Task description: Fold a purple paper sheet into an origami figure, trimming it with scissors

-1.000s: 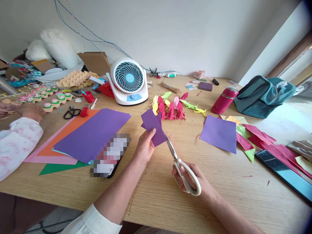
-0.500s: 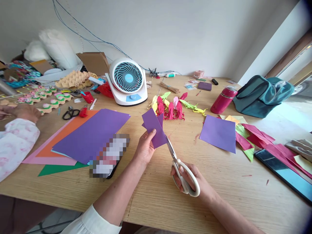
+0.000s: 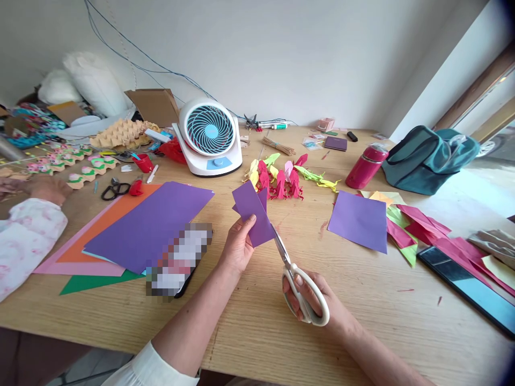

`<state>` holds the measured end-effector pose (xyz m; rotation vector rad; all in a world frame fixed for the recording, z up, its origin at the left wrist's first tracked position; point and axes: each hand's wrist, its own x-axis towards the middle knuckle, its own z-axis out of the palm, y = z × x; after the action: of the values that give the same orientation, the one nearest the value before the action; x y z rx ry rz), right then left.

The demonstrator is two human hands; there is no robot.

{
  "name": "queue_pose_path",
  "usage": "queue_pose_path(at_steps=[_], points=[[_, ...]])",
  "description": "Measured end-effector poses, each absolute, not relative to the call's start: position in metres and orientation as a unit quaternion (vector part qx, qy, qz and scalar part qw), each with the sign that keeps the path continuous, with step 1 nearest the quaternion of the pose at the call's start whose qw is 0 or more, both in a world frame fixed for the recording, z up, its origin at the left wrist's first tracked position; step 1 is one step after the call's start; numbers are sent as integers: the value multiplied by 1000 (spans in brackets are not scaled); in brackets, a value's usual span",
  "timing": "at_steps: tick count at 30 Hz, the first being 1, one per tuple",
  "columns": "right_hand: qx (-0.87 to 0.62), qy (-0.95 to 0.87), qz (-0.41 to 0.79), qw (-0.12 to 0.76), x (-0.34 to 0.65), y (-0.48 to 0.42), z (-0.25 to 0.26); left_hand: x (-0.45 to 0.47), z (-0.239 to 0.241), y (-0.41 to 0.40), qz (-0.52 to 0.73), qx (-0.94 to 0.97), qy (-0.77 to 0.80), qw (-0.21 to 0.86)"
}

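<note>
Pinched in my left hand (image 3: 238, 244) is a folded piece of purple paper (image 3: 251, 206), held up above the table with a second layer showing behind it. My right hand (image 3: 308, 295) grips white-handled scissors (image 3: 306, 292), fingers through the loops. Their blades point up and left and meet the paper's right edge near its lower corner. A square purple sheet (image 3: 359, 221) lies flat to the right. On the left, a larger purple sheet (image 3: 151, 225) tops a stack of coloured paper, with a phone (image 3: 181, 260) beside it, its screen blurred out.
Behind my hands sit folded paper figures (image 3: 277, 179) and a white fan (image 3: 211, 136). A pink bottle (image 3: 367, 165), a teal bag (image 3: 428, 158), red paper pieces (image 3: 422, 222) and a dark tablet (image 3: 466, 287) are at right. Another person's hand (image 3: 50, 190) is at far left, near black scissors (image 3: 115, 189).
The view has shifted very slightly. Both hands, the purple paper and the scissors hold nearly the same pose. The other person's hand at far left has moved a little.
</note>
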<state>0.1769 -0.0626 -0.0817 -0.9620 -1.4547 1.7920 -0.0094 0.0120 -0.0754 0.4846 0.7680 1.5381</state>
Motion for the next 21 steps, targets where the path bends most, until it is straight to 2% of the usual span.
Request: queue_pose_path(at_steps=[21], points=[[-349, -538, 700, 314, 175, -63, -86, -9, -76, 10, 676, 223, 350, 609]])
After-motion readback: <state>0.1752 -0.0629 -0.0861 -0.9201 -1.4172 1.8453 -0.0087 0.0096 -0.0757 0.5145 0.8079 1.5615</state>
